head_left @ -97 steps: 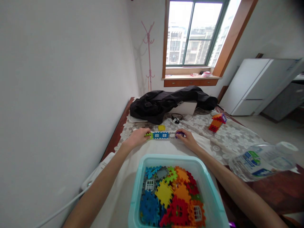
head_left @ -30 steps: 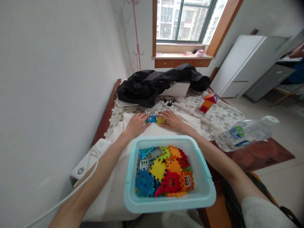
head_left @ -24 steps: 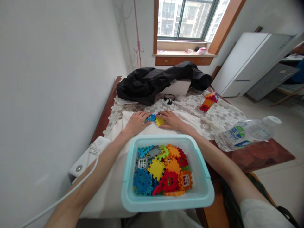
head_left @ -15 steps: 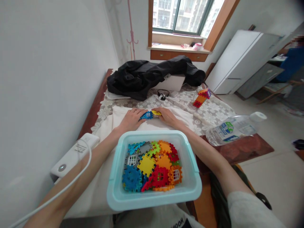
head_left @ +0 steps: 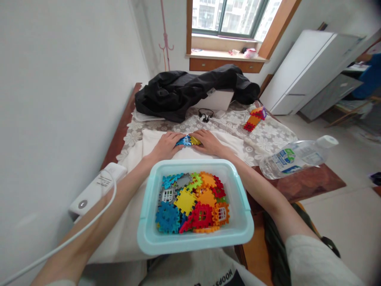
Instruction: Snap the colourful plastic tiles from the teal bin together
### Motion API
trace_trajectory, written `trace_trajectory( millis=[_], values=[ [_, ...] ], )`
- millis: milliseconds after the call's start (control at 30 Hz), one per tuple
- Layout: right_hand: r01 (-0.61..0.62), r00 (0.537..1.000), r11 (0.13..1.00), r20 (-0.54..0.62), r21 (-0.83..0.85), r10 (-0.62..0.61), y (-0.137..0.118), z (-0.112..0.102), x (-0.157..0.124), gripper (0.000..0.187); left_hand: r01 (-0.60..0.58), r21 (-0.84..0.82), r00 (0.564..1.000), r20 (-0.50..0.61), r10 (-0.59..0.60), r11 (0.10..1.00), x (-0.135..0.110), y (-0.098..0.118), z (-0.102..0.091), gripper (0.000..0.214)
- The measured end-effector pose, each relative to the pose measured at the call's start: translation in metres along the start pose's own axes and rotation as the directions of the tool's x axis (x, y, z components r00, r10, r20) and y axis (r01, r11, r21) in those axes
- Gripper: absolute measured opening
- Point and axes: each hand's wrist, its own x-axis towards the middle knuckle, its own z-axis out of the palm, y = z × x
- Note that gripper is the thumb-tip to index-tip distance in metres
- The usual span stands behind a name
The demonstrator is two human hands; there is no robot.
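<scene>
Beyond the tub, my left hand (head_left: pixel 168 145) grips a blue interlocking building tile (head_left: pixel 183 140) with a window pattern. My right hand (head_left: pixel 208 142) has its fingers round a yellow interlocking building tile (head_left: pixel 195 141). The two toothed tiles meet edge to edge just above the white cloth (head_left: pixel 149 137); whether their teeth are fully locked I cannot tell. Nearer to me stands a light-blue plastic tub (head_left: pixel 195 247) with several loose tiles inside, among them a yellow tile (head_left: pixel 185 201) and a red tile (head_left: pixel 202 215).
A joined orange and red tile piece (head_left: pixel 253 120) lies at the right of the patterned tablecloth. Black earphones (head_left: pixel 205 115) and a black garment (head_left: pixel 178 93) are farther back. A large clear bottle (head_left: pixel 294 158) stands right; a white device with a cable (head_left: pixel 98 186) sits left.
My hands have drawn closer together, so the blue and yellow tiles now touch along their edges. The camera view has shifted slightly.
</scene>
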Motion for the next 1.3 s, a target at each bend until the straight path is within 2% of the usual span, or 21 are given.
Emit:
trace_trajectory(
  millis=[100, 200, 300, 400, 467, 533, 600, 700, 800, 900, 1033, 1133, 1300],
  values=[
    [-0.013, 1.000, 1.000, -0.018, -0.013, 0.012, 0.001, 0.000, -0.002, 0.057, -0.015, -0.044, 0.999, -0.041, 0.013, 0.999, 0.000, -0.002, 0.000, 0.048],
    [-0.016, 0.998, 0.999, -0.061, 0.046, 0.019, 0.002, -0.003, -0.006, 0.056, 0.002, -0.161, 0.994, -0.103, -0.018, 0.987, 0.002, 0.001, -0.001, 0.046],
    [0.006, 0.975, 0.982, -0.217, 0.189, 0.036, 0.000, -0.014, -0.006, 0.057, 0.024, -0.353, 0.972, -0.210, -0.104, 0.935, 0.008, 0.015, -0.009, 0.045],
    [0.091, 0.914, 0.950, -0.404, 0.298, 0.039, -0.015, -0.042, 0.002, 0.060, -0.016, -0.540, 0.941, -0.293, -0.170, 0.841, 0.016, 0.041, -0.030, 0.050],
    [0.153, 0.889, 0.927, -0.456, 0.342, 0.022, -0.033, -0.068, 0.011, 0.063, -0.068, -0.617, 0.926, -0.331, -0.180, 0.784, 0.018, 0.060, -0.053, 0.055],
    [0.194, 0.891, 0.904, -0.453, 0.381, 0.000, -0.056, -0.097, 0.016, 0.063, -0.136, -0.642, 0.920, -0.364, -0.144, 0.755, 0.016, 0.078, -0.078, 0.062],
    [0.231, 0.909, 0.880, -0.414, 0.414, -0.044, -0.079, -0.123, 0.017, 0.064, -0.153, -0.657, 0.936, -0.337, -0.106, 0.738, 0.012, 0.092, -0.100, 0.068],
    [0.235, 0.922, 0.853, -0.386, 0.466, -0.044, -0.104, -0.146, 0.010, 0.067, -0.231, -0.710, 0.926, -0.371, -0.075, 0.666, 0.005, 0.109, -0.114, 0.062],
    [0.205, 0.927, 0.821, -0.374, 0.533, 0.011, -0.119, -0.150, 0.002, 0.073, -0.315, -0.783, 0.899, -0.428, -0.096, 0.537, -0.001, 0.127, -0.112, 0.061],
    [0.210, 0.937, 0.800, -0.350, 0.563, 0.000, -0.130, -0.145, -0.003, 0.073, -0.321, -0.827, 0.895, -0.425, -0.140, 0.461, -0.008, 0.148, -0.111, 0.061],
    [0.232, 0.915, 0.799, -0.402, 0.555, 0.013, -0.145, -0.137, -0.007, 0.071, -0.252, -0.840, 0.897, -0.389, -0.209, 0.481, -0.017, 0.168, -0.122, 0.063],
    [0.253, 0.896, 0.806, -0.445, 0.535, 0.013, -0.157, -0.138, -0.011, 0.065, -0.269, -0.830, 0.887, -0.411, -0.211, 0.489, -0.022, 0.174, -0.125, 0.065],
    [0.269, 0.920, 0.877, -0.375, 0.399, -0.112, -0.173, -0.147, -0.020, 0.073, -0.283, -0.772, 0.840, -0.486, -0.242, 0.569, -0.028, 0.183, -0.120, 0.056]
  ],
)
